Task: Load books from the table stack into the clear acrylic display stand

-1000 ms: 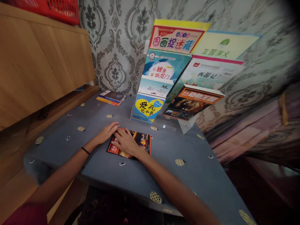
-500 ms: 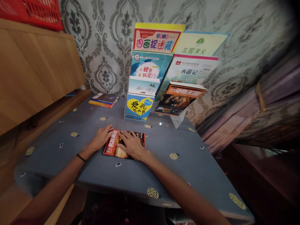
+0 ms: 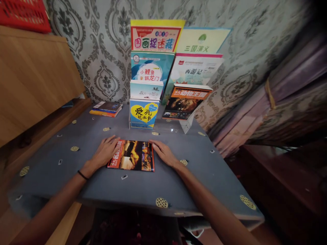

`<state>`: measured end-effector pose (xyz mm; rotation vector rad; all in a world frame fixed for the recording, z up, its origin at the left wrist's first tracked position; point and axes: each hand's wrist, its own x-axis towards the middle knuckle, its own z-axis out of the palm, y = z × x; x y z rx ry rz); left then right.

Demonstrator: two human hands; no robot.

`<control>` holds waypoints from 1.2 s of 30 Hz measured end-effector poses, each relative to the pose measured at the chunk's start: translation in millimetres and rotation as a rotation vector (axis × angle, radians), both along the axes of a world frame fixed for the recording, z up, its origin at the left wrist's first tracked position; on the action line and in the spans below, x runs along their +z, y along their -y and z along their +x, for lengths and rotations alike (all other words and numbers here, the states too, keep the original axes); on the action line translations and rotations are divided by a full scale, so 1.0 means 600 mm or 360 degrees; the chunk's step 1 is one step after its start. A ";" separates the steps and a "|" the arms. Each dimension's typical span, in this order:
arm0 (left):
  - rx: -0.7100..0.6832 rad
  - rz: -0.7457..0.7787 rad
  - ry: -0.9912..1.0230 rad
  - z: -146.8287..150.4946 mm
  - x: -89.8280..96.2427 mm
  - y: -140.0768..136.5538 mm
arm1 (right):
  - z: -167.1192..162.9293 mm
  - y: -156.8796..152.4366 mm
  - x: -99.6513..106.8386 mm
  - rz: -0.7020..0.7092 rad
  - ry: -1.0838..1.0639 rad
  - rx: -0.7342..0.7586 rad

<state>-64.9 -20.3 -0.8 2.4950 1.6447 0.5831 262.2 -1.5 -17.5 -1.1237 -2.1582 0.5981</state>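
So on my remote feed I've got a thin, glossy black paperback with an orange title strip and golden photos (image 3: 135, 156) lying flat on the grey-blue, pineapple-print covered surface (image 3: 201, 187), right between the hands. Its long axis looks to run left to right, with the title end at the left (so the lettering reads sideways to me).

Left hand (image 3: 104, 151) is the closer one: palm down, fingers stretched out and loosely together, overlapping the title strip. Right hand (image 3: 165, 153) only has its fingertips at the far right corner, fingers extended too. Neither looks wrapped around anything; can't tell if either is pressing down.

Beyond the book there's a clear plastic display stand (image 3: 187, 125). Left column, top to bottom: a yellow-edged red picture book (image 3: 154, 42), a teal book (image 3: 165, 63), a pale blue book (image 3: 145, 90) and a blue book with a yellow heart (image 3: 142, 115). Right column: a pale yellow book with a blue edge (image 3: 201, 41), a white book with a pink edge (image 3: 195, 69) and an orange-and-black lion book (image 3: 187, 103).

Back left, a small stack of books (image 3: 106, 109). Red slatted plastic basket (image 3: 22, 15) sits on the wooden cabinet (image 3: 35, 68); can't see what's inside.
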 end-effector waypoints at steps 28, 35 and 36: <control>-0.0894 -0.0066 -0.0332 0.188 0.017 -0.033 | 0.003 -0.001 0.011 -0.0262 -0.0365 0.0039; -0.1165 -0.0126 -0.0451 0.186 0.015 0.054 | 0.002 -0.005 0.009 -0.0191 -0.0300 0.0032; -0.1183 -0.0140 -0.0464 0.186 0.013 0.066 | 0.001 -0.005 0.007 -0.0169 -0.0280 0.0033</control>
